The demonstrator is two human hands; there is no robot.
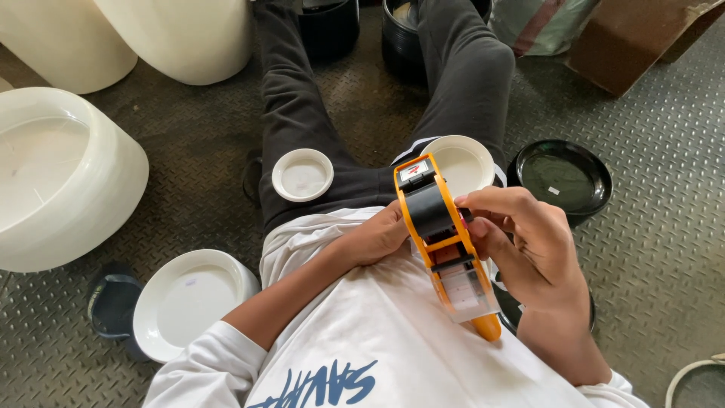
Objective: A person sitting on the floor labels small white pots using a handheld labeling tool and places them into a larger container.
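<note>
Everything here is placed from the orange label gun (444,242), which stands tilted over the person's lap, just above the white shirt (377,332).

Far to the left of the label gun, a large white tub (60,177) lies on the metal floor (649,227), with two more big white tubs (181,34) beyond it at the top edge. Below and left of the gun, a wide white plate (189,302) lies on the floor, and a dark sandal (112,302) lies touching its left rim. Closer in, up and to the left of the gun, a small white dish (302,174) lies on the left black trouser leg (294,113).

The left hand (375,238) is just to the left of the gun, fingers curled against its side; the gun body hides the fingertips, so how firm the grip is cannot be told. The right hand (521,242) comes in from the right and grasps the gun's middle, thumb and fingertips pressed on the black section.

Right behind the top of the gun, a white bowl (461,162) rests on the right leg. To the right of the gun, a black plate (565,177) lies on the floor. Well above and to the right, a brown cardboard box (634,38) lies at the top edge.
</note>
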